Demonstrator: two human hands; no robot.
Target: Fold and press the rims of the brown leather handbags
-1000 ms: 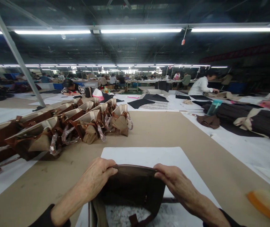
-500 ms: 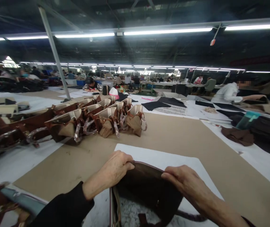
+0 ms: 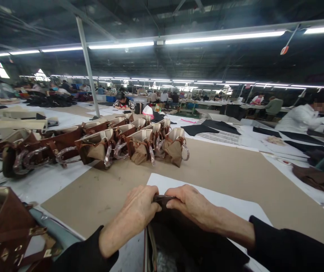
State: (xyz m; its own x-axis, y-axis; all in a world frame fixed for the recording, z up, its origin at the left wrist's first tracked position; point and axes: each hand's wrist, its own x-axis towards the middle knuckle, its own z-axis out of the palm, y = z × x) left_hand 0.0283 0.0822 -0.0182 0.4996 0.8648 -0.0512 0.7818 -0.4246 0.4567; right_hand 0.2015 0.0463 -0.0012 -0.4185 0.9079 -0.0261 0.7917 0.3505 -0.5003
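My left hand (image 3: 140,209) and my right hand (image 3: 191,206) sit close together at the bottom centre, both closed on the top edge of a dark brown bag (image 3: 184,241). The bag's rim is pinched shut between them. It stands on a white sheet (image 3: 224,204) lying on the tan table covering (image 3: 235,170). Most of the bag's body runs out of view at the bottom edge.
A row of several brown and tan handbags (image 3: 139,145) with wrapped handles stands on the table to the upper left. Another brown bag (image 3: 5,230) is at the near left. Dark fabric pieces (image 3: 201,129) lie farther back. A person in white (image 3: 303,117) works at the right; more people are far behind.
My right hand slid left along the bag's rim until it met the left hand, closing the opening. The view has swung to the left.
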